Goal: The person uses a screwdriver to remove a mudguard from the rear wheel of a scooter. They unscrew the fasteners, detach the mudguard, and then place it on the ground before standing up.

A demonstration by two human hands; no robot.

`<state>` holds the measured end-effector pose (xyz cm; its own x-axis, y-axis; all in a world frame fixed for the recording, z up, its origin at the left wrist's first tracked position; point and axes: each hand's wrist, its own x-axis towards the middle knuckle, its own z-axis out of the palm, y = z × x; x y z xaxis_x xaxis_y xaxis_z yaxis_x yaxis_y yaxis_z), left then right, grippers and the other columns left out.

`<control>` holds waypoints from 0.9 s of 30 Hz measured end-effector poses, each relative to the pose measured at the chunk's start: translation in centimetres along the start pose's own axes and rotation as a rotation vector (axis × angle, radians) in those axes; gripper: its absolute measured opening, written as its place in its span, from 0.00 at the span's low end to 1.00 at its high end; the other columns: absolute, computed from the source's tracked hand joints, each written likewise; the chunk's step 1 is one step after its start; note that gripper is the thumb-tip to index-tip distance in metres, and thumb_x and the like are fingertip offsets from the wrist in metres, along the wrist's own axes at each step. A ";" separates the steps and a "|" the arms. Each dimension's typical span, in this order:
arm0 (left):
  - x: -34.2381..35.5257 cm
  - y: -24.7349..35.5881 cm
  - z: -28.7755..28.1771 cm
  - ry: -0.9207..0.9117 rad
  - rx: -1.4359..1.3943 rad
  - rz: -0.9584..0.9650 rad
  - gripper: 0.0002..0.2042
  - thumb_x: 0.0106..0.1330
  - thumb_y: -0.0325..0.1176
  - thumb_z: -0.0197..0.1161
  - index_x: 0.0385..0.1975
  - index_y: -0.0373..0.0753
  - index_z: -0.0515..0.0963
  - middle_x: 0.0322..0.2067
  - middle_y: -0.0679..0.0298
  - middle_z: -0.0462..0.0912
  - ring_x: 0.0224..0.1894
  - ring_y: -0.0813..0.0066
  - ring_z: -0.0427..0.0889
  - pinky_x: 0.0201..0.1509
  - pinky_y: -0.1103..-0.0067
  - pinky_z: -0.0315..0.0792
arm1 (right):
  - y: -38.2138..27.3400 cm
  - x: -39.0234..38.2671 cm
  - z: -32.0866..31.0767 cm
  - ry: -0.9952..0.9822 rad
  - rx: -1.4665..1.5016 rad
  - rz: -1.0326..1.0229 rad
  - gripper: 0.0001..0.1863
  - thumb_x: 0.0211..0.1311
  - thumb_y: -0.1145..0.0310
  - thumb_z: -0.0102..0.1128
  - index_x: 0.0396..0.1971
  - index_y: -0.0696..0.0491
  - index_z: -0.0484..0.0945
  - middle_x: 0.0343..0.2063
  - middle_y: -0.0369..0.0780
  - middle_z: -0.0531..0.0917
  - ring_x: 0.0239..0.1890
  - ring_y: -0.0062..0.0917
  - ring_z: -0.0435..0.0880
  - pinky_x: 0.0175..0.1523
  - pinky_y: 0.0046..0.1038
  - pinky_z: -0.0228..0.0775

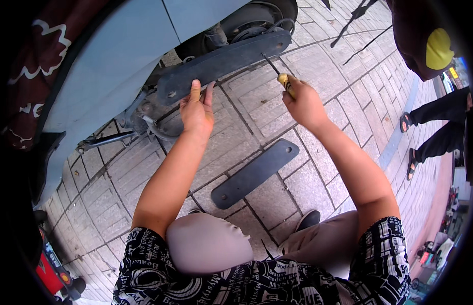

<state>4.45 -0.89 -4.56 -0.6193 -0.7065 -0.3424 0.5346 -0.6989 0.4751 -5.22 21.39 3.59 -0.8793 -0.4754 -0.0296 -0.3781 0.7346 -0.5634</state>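
Observation:
A long dark grey plate with rounded ends and a hole near each end lies against the side of a pale blue scooter. My left hand grips its lower edge, thumb on the face and fingers underneath. In my right hand is a screwdriver with a yellow handle. Its thin shaft points up and left, and the tip meets the plate near its right end. Whether a screw sits under the tip is too small to tell. A second, similar dark plate lies on the paving between my forearms.
The scooter's rear wheel is beyond the held plate, and its stand reaches down at left. A person in dark trousers and sandals stands at right. Dark red fabric hangs at upper right. Grey paving stones cover the ground.

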 end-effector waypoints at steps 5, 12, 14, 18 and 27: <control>-0.2 0.0 0.3 0.020 0.005 -0.018 0.11 0.62 0.25 0.63 0.43 0.35 0.73 0.47 0.60 0.78 0.51 0.64 0.77 0.58 0.66 0.78 | 1.6 0.9 -1.2 0.015 -0.083 -0.136 0.25 0.58 0.64 0.58 0.56 0.55 0.71 0.37 0.45 0.82 0.31 0.36 0.82 0.35 0.34 0.76; -0.2 0.0 0.2 0.004 -0.008 -0.032 0.12 0.62 0.25 0.63 0.44 0.35 0.73 0.47 0.60 0.78 0.50 0.65 0.78 0.58 0.67 0.78 | 1.8 1.6 -2.2 -0.586 1.348 0.489 0.20 0.61 0.64 0.55 0.49 0.60 0.72 0.36 0.40 0.81 0.28 0.19 0.77 0.32 0.18 0.72; -0.2 -0.2 0.3 -0.008 -0.005 -0.030 0.11 0.62 0.26 0.63 0.44 0.35 0.73 0.47 0.60 0.78 0.50 0.65 0.78 0.58 0.67 0.78 | 2.9 1.6 -0.6 -0.365 1.004 0.355 0.17 0.60 0.65 0.54 0.46 0.59 0.75 0.32 0.41 0.81 0.32 0.23 0.79 0.36 0.23 0.73; -0.2 0.1 0.1 0.006 0.011 -0.013 0.11 0.63 0.26 0.63 0.43 0.35 0.73 0.47 0.60 0.78 0.50 0.65 0.78 0.57 0.68 0.78 | 2.3 0.4 0.5 0.247 -0.339 -0.267 0.21 0.55 0.67 0.60 0.51 0.50 0.76 0.28 0.41 0.79 0.33 0.23 0.79 0.38 0.29 0.73; -0.4 0.2 0.5 0.016 0.005 -0.027 0.10 0.63 0.25 0.62 0.42 0.34 0.73 0.46 0.59 0.78 0.50 0.63 0.78 0.57 0.69 0.79 | 1.5 1.4 -1.6 -0.612 1.184 0.622 0.29 0.60 0.67 0.59 0.62 0.47 0.63 0.37 0.37 0.78 0.28 0.18 0.75 0.30 0.20 0.71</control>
<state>4.54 -0.66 -3.95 -0.6240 -0.6895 -0.3677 0.5152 -0.7169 0.4697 -7.44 22.59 3.99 -0.4369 -0.5858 -0.6827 0.7246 0.2205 -0.6529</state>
